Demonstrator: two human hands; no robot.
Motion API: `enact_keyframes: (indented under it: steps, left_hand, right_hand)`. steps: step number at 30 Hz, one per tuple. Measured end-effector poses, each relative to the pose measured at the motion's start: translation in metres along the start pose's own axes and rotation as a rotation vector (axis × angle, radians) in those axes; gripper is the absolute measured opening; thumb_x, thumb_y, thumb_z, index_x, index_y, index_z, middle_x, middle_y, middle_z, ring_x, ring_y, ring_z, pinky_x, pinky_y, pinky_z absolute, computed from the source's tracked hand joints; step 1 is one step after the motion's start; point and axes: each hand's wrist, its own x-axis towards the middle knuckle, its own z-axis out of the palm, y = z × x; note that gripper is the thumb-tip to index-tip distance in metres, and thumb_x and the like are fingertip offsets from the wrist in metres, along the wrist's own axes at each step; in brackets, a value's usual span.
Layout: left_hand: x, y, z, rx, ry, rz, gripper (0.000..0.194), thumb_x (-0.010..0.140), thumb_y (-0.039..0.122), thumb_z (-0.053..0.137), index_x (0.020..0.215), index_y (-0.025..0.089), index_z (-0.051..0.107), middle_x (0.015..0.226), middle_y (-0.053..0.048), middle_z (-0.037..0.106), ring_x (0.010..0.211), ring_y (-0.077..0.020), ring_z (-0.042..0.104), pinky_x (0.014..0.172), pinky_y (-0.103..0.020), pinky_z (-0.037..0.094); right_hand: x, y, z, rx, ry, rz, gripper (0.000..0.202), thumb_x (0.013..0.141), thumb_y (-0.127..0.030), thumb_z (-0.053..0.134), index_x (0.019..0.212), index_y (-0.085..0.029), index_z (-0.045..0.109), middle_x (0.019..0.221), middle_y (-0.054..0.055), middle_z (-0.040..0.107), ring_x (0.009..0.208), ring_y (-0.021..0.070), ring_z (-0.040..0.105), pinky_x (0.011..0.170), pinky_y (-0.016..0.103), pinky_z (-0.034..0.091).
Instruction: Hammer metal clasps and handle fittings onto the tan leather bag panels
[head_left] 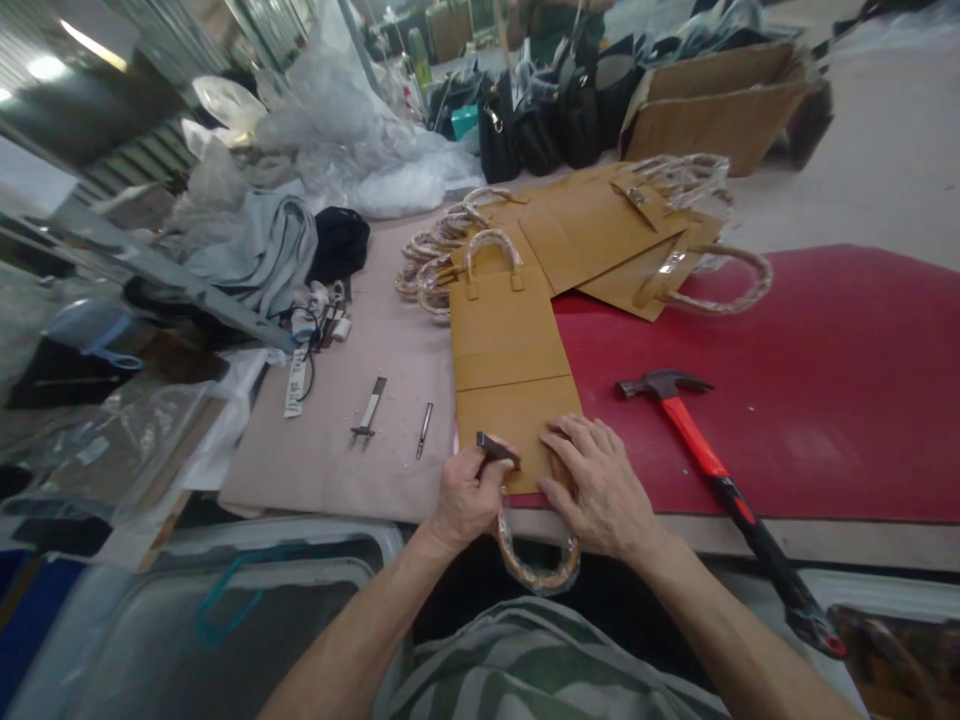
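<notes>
A tan leather bag panel (514,340) lies lengthwise at the table's front edge, a wrapped handle (493,240) at its far end. Another plastic-wrapped handle (540,580) hangs over the edge at the near end. My left hand (469,497) is closed around a short dark metal punch (496,450), held tilted over the panel near that handle's left base. Its working tip is hidden by my fingers. With fingers spread, my right hand (596,480) lies on the panel's near right corner. A claw hammer (697,440) with a red and black grip rests to the right.
A two-pronged punch (368,415) and a thin metal rod tool (424,430) lie left of the panel. More tan panels (600,225) are piled behind on the red mat (787,380). Black bags (540,130) and a cardboard box (720,105) stand at the back.
</notes>
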Motion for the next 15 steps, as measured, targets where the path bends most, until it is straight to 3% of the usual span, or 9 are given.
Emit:
enact_keyframes:
  steps: [3, 8, 15]
  left_hand:
    - [-0.0003, 0.0010, -0.0022, 0.011, -0.007, 0.047, 0.013, 0.093, 0.013, 0.057, 0.098, 0.016, 0.069, 0.093, -0.006, 0.077, 0.085, -0.0160, 0.075, 0.079, -0.026, 0.063]
    - [-0.0075, -0.0035, -0.0040, 0.073, -0.017, 0.308, 0.025, 0.090, 0.004, 0.057, 0.111, 0.017, 0.065, 0.104, -0.009, 0.077, 0.100, -0.0181, 0.075, 0.092, -0.030, 0.062]
    - [-0.0040, 0.0018, -0.0065, 0.029, -0.008, 0.056, 0.015, 0.095, 0.013, 0.057, 0.104, 0.017, 0.068, 0.098, -0.007, 0.077, 0.093, -0.0168, 0.075, 0.085, -0.028, 0.063]
  right_hand:
    - [0.0005, -0.0004, 0.0006, 0.005, 0.001, 0.011, 0.042, 0.089, -0.034, 0.061, 0.127, -0.017, 0.060, 0.140, 0.015, 0.056, 0.135, 0.0336, 0.045, 0.118, 0.054, 0.029]
    - [0.0013, -0.0015, 0.0022, 0.011, 0.003, 0.022, 0.040, 0.090, -0.032, 0.058, 0.127, -0.018, 0.060, 0.140, 0.014, 0.056, 0.135, 0.0332, 0.045, 0.118, 0.054, 0.029]
    - [0.0031, -0.0028, 0.0002, -0.004, -0.018, 0.030, 0.040, 0.090, -0.032, 0.057, 0.126, -0.016, 0.060, 0.140, 0.015, 0.056, 0.136, 0.0337, 0.044, 0.119, 0.054, 0.028]
